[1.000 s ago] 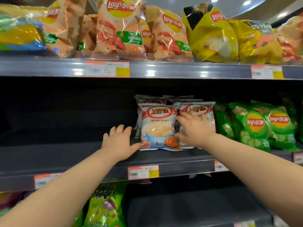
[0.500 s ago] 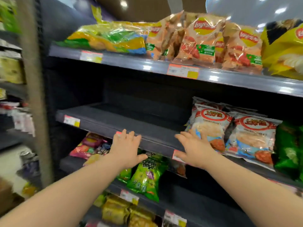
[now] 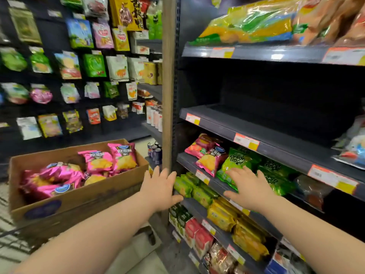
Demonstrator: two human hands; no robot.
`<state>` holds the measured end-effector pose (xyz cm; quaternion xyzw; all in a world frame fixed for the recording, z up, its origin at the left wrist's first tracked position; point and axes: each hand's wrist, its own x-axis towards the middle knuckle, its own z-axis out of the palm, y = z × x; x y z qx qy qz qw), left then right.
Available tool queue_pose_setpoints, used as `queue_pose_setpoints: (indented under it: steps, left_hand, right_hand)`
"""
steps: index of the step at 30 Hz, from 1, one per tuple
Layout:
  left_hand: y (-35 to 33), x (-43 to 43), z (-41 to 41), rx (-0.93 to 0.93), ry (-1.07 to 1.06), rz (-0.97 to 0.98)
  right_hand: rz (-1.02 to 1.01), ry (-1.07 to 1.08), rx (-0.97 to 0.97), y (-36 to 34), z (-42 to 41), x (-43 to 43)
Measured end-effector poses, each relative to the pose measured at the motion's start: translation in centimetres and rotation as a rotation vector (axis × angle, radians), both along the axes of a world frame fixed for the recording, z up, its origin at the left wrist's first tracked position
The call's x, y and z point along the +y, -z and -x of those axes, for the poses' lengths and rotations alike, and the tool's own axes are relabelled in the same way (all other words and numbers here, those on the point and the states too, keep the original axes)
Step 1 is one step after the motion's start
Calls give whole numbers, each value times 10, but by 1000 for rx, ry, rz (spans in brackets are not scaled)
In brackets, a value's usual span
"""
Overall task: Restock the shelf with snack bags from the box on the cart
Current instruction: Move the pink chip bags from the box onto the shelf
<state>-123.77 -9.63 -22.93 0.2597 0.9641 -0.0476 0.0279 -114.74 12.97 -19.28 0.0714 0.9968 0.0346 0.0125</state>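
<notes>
A cardboard box [image 3: 83,200] sits low on the left, holding several pink snack bags [image 3: 110,161]. The dark shelf [image 3: 276,139] at mid height on the right is mostly bare, with white bags [image 3: 353,143] at its far right edge. My left hand [image 3: 160,188] hovers with fingers apart between the box's right end and the shelf upright, holding nothing. My right hand [image 3: 248,186] is spread in front of the lower shelf, over green snack bags [image 3: 237,165], and holds nothing. A pink bag [image 3: 211,159] of the same kind stands on that lower shelf.
A wooden upright [image 3: 167,76] divides the shelving from a peg wall of hanging packets [image 3: 79,66] on the left. The top shelf [image 3: 276,54] carries large chip bags. Lower shelves hold green, yellow and red packets [image 3: 223,214]. Cans [image 3: 155,151] stand behind the box.
The view has swung left and down, bringing the box of pink bags into sight. Both hands have left the middle shelf and dropped lower, still holding nothing.
</notes>
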Motion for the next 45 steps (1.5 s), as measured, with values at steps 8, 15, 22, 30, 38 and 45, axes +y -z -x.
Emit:
queue_pose_setpoints:
  steps: [8,15,22,30,38,45]
  left_hand:
    - [17,-110,39,-62,-140,-32]
    - [36,-242,114,-71,-287,-51]
    - [52,-355,178,-65,-422,-43]
    - [79,-391,219,-147,-487,-104]
    - [100,-399,276,-147,-545,-114]
    - [114,-355,356,-206,-549,-138]
  right_hand:
    - [-28,-158,-34,1,76,-103]
    - [-10,-299,-131,18,183,-229]
    - [-4,-406,-172,36,262,-325]
    - [-17,-394,-223,55,329,-343]
    - [23,-327,-253,82,424,-320]
    - [133,-261,-349,123,516,-285]
